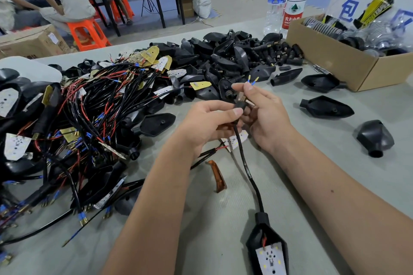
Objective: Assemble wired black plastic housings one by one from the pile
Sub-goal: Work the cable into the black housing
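Both grips closed: our left hand (210, 123) and right hand (263, 109) pinch one black cable (243, 163), apparently threading a sleeve, above the grey desk (290, 185); orange stools (87, 33) stand behind.

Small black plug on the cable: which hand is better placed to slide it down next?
Probably the left hand: its thumb and finger already pinch the small black plug on the black sheathed cable, while the right hand holds the blue-tipped wire ends above.

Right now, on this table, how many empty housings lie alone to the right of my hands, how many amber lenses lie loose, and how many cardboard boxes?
Housings: 4
Amber lens: 1
Cardboard box: 1
Total: 6
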`<action>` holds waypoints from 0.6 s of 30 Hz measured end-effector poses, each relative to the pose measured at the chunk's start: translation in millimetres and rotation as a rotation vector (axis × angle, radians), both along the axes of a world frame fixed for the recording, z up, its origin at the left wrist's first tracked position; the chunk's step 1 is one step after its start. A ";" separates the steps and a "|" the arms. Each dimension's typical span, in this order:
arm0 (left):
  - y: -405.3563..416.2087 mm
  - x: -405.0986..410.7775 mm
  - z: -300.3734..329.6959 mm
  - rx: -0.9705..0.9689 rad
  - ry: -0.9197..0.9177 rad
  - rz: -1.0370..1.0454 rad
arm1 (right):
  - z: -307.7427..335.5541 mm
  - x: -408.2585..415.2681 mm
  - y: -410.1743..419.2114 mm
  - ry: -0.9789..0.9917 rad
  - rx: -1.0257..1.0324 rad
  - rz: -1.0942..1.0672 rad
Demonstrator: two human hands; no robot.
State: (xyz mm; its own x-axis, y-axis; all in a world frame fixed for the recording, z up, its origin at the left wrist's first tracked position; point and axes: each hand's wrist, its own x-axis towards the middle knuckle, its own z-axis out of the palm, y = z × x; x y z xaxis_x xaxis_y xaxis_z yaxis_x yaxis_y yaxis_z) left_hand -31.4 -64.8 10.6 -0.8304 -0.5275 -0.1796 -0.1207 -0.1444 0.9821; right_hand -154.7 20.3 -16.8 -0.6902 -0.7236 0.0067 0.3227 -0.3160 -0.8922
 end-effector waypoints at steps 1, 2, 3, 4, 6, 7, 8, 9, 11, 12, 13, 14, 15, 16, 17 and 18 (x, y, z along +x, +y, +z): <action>-0.9 0.8 0.3 0.005 -0.009 -0.044 | 0.0 -0.7 0.2 -0.018 -0.007 0.005; -0.1 1.7 1.6 0.018 -0.025 -0.073 | 0.0 -1.0 0.4 -0.030 -0.012 0.014; -0.5 1.8 1.4 0.026 -0.042 -0.097 | 0.1 -0.9 0.6 -0.037 -0.016 0.027; 0.6 2.1 3.0 0.044 -0.054 -0.113 | -0.2 -0.6 0.8 -0.036 -0.019 0.039; 0.8 1.2 4.3 0.066 -0.073 -0.131 | -1.3 -0.2 0.9 -0.020 -0.020 0.051; 0.6 0.6 5.2 0.073 -0.084 -0.132 | -1.6 -0.1 1.0 -0.006 -0.014 0.047; 0.9 0.1 6.6 0.080 -0.096 -0.126 | -1.8 0.2 0.7 0.014 -0.003 0.037; 0.5 -1.0 6.2 0.081 -0.107 -0.113 | -1.8 0.7 0.2 0.038 0.007 0.026; 0.9 -2.6 5.8 0.086 -0.120 -0.066 | -1.5 2.1 -1.3 0.071 0.003 0.012; 2.2 -3.5 5.9 0.092 -0.117 -0.044 | -1.5 2.4 -1.8 0.072 -0.008 0.012; 2.6 -4.9 4.5 0.105 -0.108 -0.029 | -1.3 2.8 -2.0 0.066 -0.017 0.018; 3.9 -5.7 4.3 0.127 -0.100 -0.017 | -1.3 2.9 -1.9 0.060 -0.021 0.026; 4.6 -6.1 4.1 0.148 -0.087 -0.010 | -0.9 3.0 -1.4 0.056 -0.020 0.033; 5.4 -6.1 4.3 0.160 -0.079 -0.007 | -0.5 3.3 -0.9 0.054 -0.017 0.034; 4.8 -6.1 3.6 0.162 -0.071 -0.010 | 0.0 3.5 -0.4 0.053 -0.012 0.030; 4.2 -5.6 3.9 0.159 -0.069 -0.018 | 0.3 3.5 0.2 0.054 -0.007 0.020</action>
